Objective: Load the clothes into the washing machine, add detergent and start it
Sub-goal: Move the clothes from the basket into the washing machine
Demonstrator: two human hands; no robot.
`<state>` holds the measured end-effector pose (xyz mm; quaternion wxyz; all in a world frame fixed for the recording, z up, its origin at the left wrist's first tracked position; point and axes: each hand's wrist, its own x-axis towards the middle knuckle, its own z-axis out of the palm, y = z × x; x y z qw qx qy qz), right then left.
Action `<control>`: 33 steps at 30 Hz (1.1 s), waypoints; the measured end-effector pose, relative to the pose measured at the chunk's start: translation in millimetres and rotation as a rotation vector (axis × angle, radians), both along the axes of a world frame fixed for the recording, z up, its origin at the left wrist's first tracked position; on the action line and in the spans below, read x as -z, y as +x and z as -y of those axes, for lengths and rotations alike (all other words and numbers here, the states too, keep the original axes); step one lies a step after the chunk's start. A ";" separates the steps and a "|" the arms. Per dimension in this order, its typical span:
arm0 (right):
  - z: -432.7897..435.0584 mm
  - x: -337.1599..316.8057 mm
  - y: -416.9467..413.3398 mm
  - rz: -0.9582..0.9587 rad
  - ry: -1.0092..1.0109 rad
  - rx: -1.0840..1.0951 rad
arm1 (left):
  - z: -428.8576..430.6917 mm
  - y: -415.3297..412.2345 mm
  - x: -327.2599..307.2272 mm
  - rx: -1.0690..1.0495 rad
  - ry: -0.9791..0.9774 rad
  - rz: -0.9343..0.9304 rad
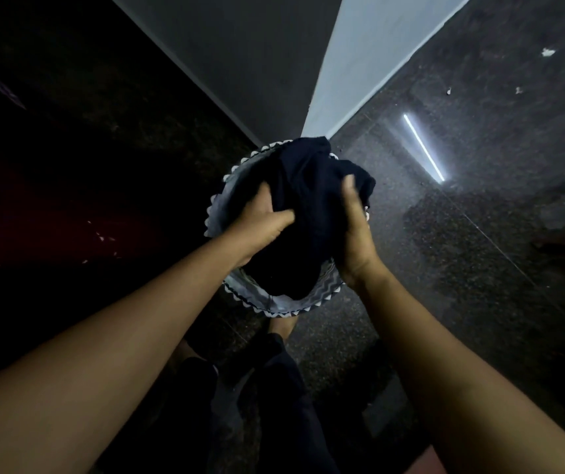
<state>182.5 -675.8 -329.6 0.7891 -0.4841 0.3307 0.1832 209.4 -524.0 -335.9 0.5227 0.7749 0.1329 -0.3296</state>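
Left hand (262, 223) and right hand (356, 230) grip the clothes (312, 196) over the basket (283, 312); lift them clear, dropping none.

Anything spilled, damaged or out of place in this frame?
Only minor: a few small white scraps litter the dark speckled floor at upper right. Otherwise the left hand and right hand hold the dark navy cloth bundle over the round zigzag-trimmed basket; nothing spilled.
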 end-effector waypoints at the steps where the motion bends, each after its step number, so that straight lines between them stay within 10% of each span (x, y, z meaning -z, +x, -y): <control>1: -9.3 -1.2 -1.7 0.000 0.002 -0.036 | 0.4 -2.0 -2.9 0.119 0.067 0.021; 12: -8.7 -53.9 30.3 -0.106 0.294 0.302 | -30.2 -43.9 16.8 0.460 0.113 0.145; 19: -7.8 -93.5 44.2 -0.044 0.540 0.329 | 1.1 -28.8 -2.5 -0.091 0.012 0.127; 25: 28.8 -102.0 46.7 -0.025 0.456 0.247 | -27.6 0.3 2.6 -0.580 -0.249 -0.322; 33: 33.1 -74.9 11.3 -0.290 0.119 0.161 | -34.5 3.9 -78.6 -0.630 -0.687 -0.338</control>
